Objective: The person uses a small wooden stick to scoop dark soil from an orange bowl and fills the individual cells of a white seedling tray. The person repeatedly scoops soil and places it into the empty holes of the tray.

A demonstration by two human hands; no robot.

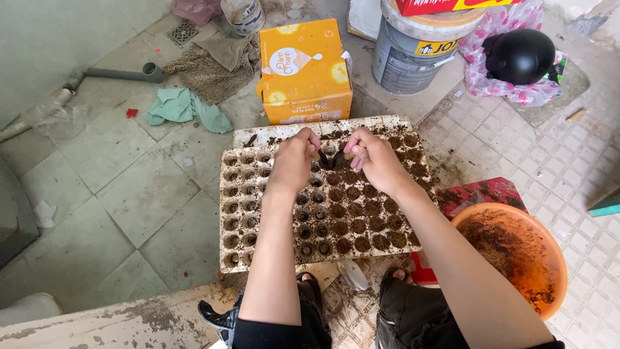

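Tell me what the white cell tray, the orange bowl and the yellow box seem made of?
Cell tray: probably thin moulded plastic or foam, matte white, soil-stained. Orange bowl: likely plastic, with a smooth, evenly coloured rim. Yellow box: cardboard, with folded flaps and printed faces. Both hands work over the tray's far cells.

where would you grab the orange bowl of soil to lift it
Best by the rim of the orange bowl, probably with both hands from opposite sides. It is wide, shallow and round with no handles showing, and loose soil lies inside, so a level two-sided grip seems safest. The near and right rim are bare; the left edge sits by the person's right forearm.
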